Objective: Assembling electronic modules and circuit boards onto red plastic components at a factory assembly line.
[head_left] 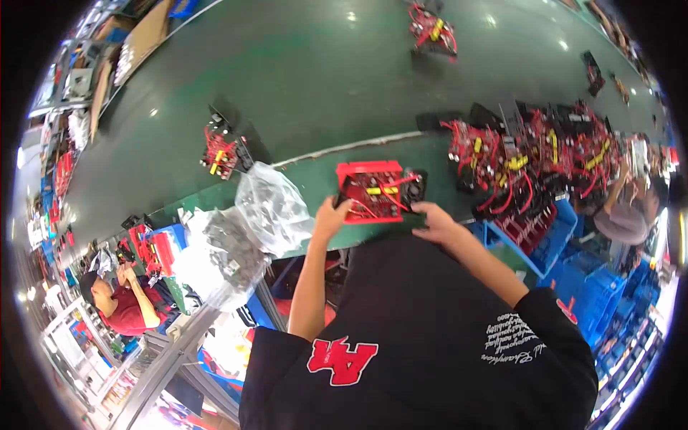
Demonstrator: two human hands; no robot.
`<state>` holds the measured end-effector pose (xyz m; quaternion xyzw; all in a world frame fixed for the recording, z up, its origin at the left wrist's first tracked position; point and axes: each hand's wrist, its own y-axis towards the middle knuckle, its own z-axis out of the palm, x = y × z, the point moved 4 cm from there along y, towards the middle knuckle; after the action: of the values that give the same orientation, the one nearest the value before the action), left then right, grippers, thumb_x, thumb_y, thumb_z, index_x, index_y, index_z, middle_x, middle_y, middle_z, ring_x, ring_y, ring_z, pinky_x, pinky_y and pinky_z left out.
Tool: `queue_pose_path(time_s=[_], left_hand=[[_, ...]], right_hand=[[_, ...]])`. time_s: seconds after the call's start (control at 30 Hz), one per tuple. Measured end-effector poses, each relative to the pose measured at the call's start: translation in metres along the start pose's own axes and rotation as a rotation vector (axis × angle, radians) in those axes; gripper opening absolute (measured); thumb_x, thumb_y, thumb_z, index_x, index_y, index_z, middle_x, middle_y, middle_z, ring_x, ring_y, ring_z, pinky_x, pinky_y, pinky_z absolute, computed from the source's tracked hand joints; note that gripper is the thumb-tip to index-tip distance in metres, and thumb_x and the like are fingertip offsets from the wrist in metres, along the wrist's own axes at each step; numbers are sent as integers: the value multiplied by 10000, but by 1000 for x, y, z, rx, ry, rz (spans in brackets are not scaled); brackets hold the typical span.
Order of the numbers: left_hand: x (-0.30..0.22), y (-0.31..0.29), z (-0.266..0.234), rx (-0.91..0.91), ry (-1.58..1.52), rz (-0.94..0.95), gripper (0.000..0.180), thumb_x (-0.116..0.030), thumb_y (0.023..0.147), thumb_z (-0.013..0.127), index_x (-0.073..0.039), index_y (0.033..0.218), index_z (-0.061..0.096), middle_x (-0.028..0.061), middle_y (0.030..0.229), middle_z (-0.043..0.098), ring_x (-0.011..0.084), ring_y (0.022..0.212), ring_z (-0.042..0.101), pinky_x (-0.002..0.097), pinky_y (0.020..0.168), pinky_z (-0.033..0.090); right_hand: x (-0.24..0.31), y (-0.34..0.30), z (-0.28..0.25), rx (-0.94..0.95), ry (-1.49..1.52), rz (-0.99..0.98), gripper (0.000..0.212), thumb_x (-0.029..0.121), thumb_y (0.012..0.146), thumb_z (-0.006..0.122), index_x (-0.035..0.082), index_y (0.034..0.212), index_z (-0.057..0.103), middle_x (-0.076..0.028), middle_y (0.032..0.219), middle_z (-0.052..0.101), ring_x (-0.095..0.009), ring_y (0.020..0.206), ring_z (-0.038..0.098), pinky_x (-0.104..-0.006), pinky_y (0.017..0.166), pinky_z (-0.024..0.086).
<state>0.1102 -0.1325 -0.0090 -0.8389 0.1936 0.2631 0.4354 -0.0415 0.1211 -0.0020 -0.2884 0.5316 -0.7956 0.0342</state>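
Observation:
In front of me on the bench is a red open-topped housing (pixel 347 169) with a red circuit board (pixel 365 192) inside, carrying yellow-wrapped parts and red wires. My left hand (pixel 332 218) is closed on the housing's left end, where a dark end piece shows between fingers and board. At the other end stands a black panel with a round fan (pixel 413 190). My right hand (pixel 437 225) is beside that panel's lower edge, thumb and forefinger apart, the forefinger at its corner. Its other fingers are partly hidden.
Several wired board assemblies (pixel 552 147) crowd the bench at right; single ones lie at left (pixel 223 152) and far (pixel 433 32). Clear plastic bags (pixel 269 204) sit left of me. Blue crates (pixel 588 287) stand right. Co-workers sit at left (pixel 132 304) and right (pixel 622 215).

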Motion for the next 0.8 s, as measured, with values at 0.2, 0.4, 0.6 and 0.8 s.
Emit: queue_pose_path(time_s=[0.2,0.4,0.6,0.8], left_hand=[[-105,-22,-94,-96,-257,147,203,-204,873,617,-22,884,707,151,799,706,286,735,692,358,682,531],[-7,112,-263,-869,549,-217,528,-472,896,526,14,1070,637,230,1035,650,358,988,638,457,819,499],[127,175,-285,-661,-363,-363,713,-706,857,479,-31,1028,635,184,963,661,307,825,645,433,642,511],[157,175,-285,-755,-1014,-394,466,-538,886,579,-81,800,556,59,635,569,187,496,535,314,424,448]], right_hand=[[-57,41,36,274,337,403,363,227,940,627,-34,1168,519,-101,1062,608,-235,1003,602,-361,875,520],[-95,92,25,282,1324,599,134,150,982,513,169,1109,549,1,858,541,-120,795,563,-281,676,463],[30,54,74,-269,434,-7,146,15,855,653,-72,957,594,-157,1011,636,-272,952,658,-391,891,577],[199,148,144,-110,370,-191,160,26,835,662,-67,953,604,-152,987,620,-264,914,658,-376,838,600]])
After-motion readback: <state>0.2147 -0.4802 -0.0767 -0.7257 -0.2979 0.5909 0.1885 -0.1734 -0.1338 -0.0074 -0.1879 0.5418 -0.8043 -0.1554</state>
